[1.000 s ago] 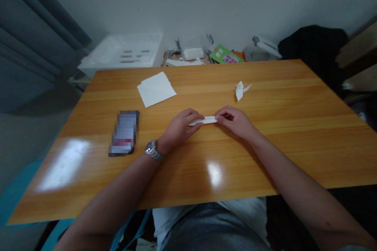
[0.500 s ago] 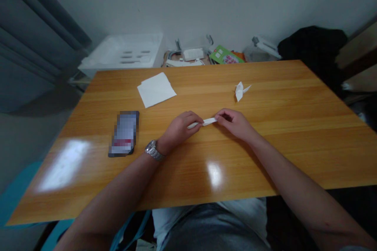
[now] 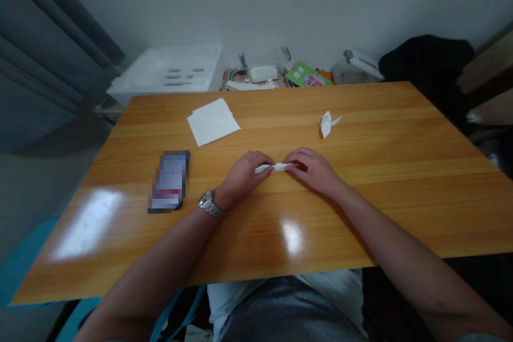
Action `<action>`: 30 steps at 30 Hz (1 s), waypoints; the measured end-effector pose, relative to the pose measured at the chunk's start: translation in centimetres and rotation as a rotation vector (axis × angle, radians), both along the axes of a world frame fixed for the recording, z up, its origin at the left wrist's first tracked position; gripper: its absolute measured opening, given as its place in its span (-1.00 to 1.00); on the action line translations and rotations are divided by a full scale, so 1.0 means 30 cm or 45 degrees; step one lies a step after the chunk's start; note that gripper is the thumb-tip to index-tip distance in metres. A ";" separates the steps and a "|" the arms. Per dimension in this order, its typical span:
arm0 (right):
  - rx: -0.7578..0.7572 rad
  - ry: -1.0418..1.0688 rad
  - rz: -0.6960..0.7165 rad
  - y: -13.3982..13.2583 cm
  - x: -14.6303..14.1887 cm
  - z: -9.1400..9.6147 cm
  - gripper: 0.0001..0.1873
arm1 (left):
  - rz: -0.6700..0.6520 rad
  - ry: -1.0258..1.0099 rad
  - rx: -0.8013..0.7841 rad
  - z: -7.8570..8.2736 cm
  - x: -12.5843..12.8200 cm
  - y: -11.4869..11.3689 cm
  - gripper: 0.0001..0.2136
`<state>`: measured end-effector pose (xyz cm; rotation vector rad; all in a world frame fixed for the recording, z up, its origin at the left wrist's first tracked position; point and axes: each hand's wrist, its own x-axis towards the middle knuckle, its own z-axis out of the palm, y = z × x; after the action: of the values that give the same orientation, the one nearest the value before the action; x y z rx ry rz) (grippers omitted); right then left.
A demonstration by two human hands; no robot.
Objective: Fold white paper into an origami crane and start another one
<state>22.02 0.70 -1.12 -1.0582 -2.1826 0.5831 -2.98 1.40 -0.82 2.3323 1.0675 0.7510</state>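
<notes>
A narrow folded strip of white paper (image 3: 279, 167) lies crosswise between my two hands, just above the table. My left hand (image 3: 249, 172), with a metal watch at the wrist, pinches its left part between thumb and fingers. On the right part, my right hand (image 3: 313, 169) has its thumb and fingers closed around the paper. The fingers cover some of the strip, so its full folds are hidden. Beyond my right hand a small white origami crane (image 3: 326, 124) rests on the wooden table (image 3: 385, 171).
White paper sheets (image 3: 214, 123) lie at the back left of the table. A phone (image 3: 170, 181) with a blurred screen is left of my left hand. Behind the far edge are a white foam tray (image 3: 160, 72), a green booklet (image 3: 306, 76) and a dark bundle (image 3: 425, 61).
My right hand has slid left along the folded paper, closer to my left hand, and grips it further in. My left hand stays nearly in place.
</notes>
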 end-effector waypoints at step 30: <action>0.129 -0.236 -0.044 -0.014 -0.041 -0.002 -0.88 | 0.017 0.197 0.187 -0.002 0.030 0.002 -0.88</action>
<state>20.77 0.29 -1.16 -1.1313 -2.3215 0.3668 -2.09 1.48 -0.88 2.5455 1.1283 0.6836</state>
